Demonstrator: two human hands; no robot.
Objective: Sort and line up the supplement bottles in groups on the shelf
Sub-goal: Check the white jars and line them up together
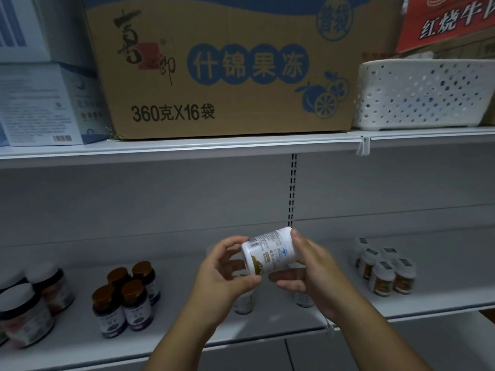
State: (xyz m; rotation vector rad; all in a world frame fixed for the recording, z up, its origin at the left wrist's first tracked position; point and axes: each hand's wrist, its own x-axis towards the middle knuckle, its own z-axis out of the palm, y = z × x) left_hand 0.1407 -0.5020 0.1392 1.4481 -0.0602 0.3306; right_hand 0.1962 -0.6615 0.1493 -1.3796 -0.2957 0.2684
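Both hands are up front, gripping one white bottle (269, 251) between them: left hand (225, 271) on one end, right hand (308, 266) wrapped round the other. It's tipped sideways in the air above the lower shelf (187, 341), label facing up. Behind the hands a couple more white bottles (243, 301) stand half hidden, so can't read those. Off to the left sit four dark bottles with brown caps (126, 295), and bigger jars (26, 309) at the far left edge. A cluster of white-capped amber bottles (383, 269) stands to the right. Up top: cardboard box (222, 68), perforated white basket (426, 92).
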